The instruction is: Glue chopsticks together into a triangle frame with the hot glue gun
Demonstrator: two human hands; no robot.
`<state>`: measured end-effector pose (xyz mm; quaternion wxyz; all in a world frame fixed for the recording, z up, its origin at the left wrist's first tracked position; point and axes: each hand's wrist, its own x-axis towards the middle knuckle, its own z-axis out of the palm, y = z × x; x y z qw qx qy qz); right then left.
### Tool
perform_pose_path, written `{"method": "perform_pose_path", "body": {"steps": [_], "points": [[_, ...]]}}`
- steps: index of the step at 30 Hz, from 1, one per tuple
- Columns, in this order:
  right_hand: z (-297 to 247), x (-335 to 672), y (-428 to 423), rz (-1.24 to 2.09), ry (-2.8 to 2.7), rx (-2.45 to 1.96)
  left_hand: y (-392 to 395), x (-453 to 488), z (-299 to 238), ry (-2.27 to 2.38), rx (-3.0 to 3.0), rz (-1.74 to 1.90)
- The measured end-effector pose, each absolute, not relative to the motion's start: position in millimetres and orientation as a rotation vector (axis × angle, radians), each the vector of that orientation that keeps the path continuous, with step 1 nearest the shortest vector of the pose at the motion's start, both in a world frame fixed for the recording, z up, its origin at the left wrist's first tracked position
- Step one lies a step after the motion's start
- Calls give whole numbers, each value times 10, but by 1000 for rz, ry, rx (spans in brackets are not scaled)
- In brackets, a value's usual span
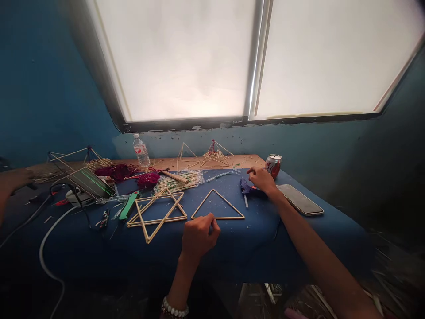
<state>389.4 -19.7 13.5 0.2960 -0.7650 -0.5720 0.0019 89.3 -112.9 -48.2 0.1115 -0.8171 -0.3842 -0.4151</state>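
Observation:
My left hand (201,235) is closed, thumb and fingers pressed together, at the near side of a flat triangle of thin wooden sticks (229,204). Whatever it may pinch is hidden. My right hand (262,179) reaches forward above a dark blue glue gun (245,186), fingers bent but apart, with no object visible in them. A clear glue stick (246,201) pokes out of the gun, whose other end runs beneath my wrist. Left of the triangle lies a six-pointed star of sticks (162,220), made of overlapping triangles.
A drink can (273,165) and a phone (300,199) lie right. Leftward are a green cutter (129,206), bagged sticks (179,182), dark red yarn (148,179), a propped phone (93,188) and a bottle (141,151). Stick pyramids (214,155) stand behind. Another person's blurred hand (16,180) shows far left.

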Motion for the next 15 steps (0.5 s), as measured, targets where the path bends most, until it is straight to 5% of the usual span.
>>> {"method": "perform_pose_path", "body": {"steps": [15], "points": [[170, 3866, -184, -81, -1424, -1734, -1325, 609, -504, -1183, -2372, -1487]]}}
